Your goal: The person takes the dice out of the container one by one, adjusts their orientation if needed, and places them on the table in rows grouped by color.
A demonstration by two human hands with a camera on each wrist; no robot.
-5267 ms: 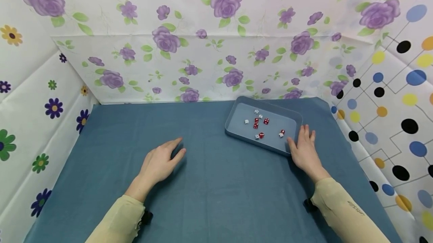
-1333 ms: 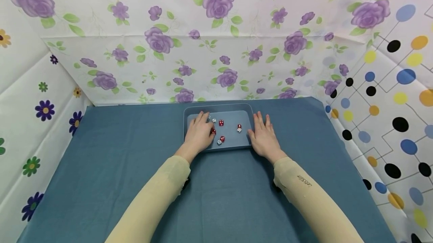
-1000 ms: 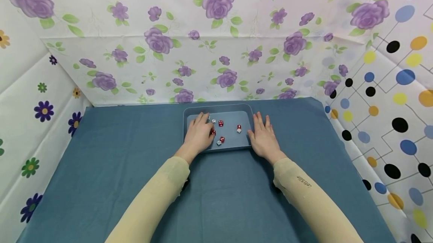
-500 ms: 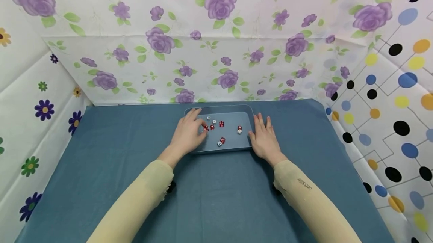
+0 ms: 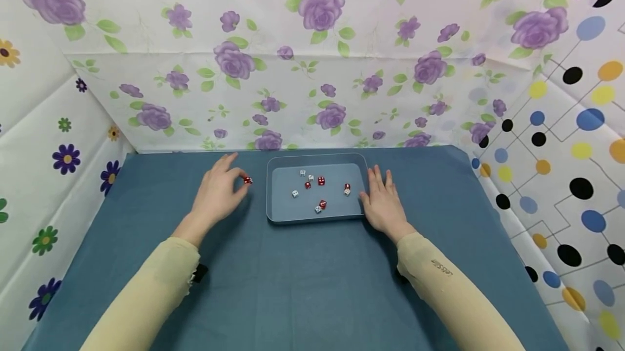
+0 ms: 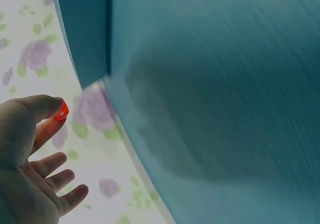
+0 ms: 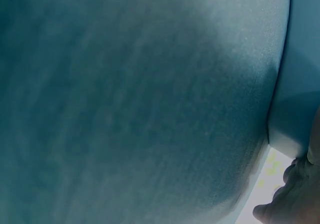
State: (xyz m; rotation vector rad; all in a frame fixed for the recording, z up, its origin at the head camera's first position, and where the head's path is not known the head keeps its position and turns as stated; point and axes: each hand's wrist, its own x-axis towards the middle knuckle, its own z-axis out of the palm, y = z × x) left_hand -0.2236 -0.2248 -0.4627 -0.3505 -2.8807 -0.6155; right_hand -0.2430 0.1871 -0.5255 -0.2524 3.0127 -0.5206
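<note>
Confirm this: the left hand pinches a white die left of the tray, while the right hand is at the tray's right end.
The colour is wrong: the left hand pinches a red die, as the head view shows. The rest stands.

Left sleeve [image 5: 139, 294] and right sleeve [image 5: 451, 291] were pale yellow, right one printed with small dark lettering [image 5: 441, 267]; black hardware [image 5: 199, 273] stuck out by left cuff [image 5: 182, 253]

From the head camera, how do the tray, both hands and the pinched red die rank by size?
Largest: tray.
Next: left hand and right hand, too alike to rank.
Smallest: pinched red die.
</note>
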